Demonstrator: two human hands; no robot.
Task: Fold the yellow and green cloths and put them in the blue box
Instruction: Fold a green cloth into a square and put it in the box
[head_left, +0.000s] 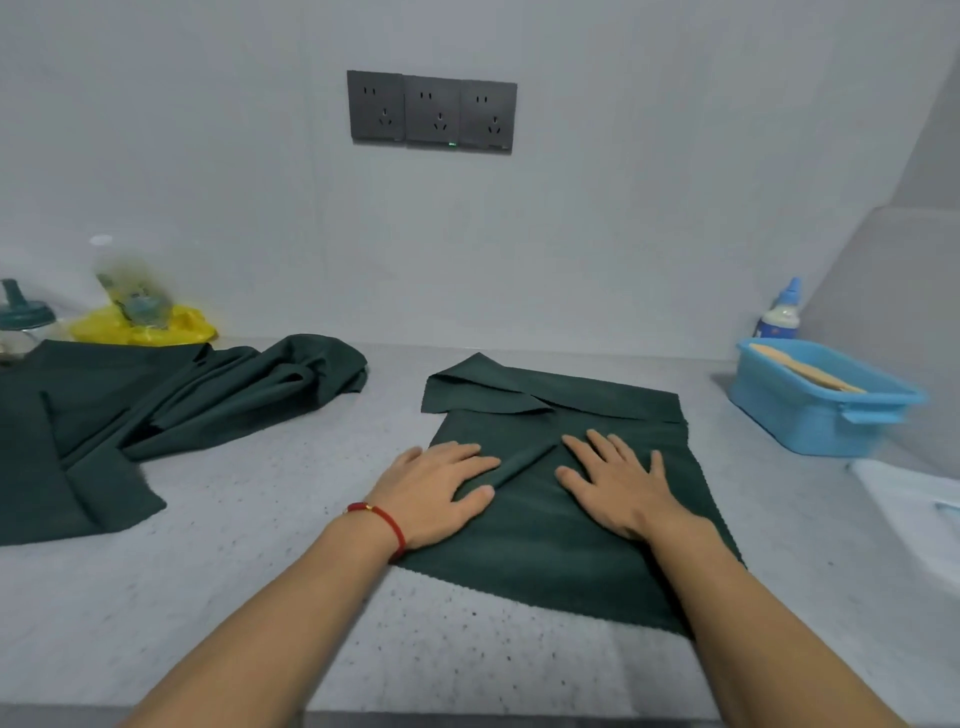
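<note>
A dark green cloth (561, 525) lies spread on the grey counter in front of me, its far edge turned over in a flap and a ridge running up its middle. My left hand (441, 491) presses flat on the cloth's left side. On the right of the ridge, my right hand (618, 483) lies flat with fingers spread. More dark green cloth (156, 410) lies rumpled at the left. A yellow cloth (145, 325) sits bunched by the back wall at the left. The blue box (821, 415) stands at the right and holds a wooden utensil.
A clear bottle (130, 286) rests on the yellow cloth, and a jar with a green lid (23, 322) stands at the far left. A white bottle with a blue cap (782, 312) stands behind the box. Wall sockets (431, 111) hang above. A white object lies at the right edge.
</note>
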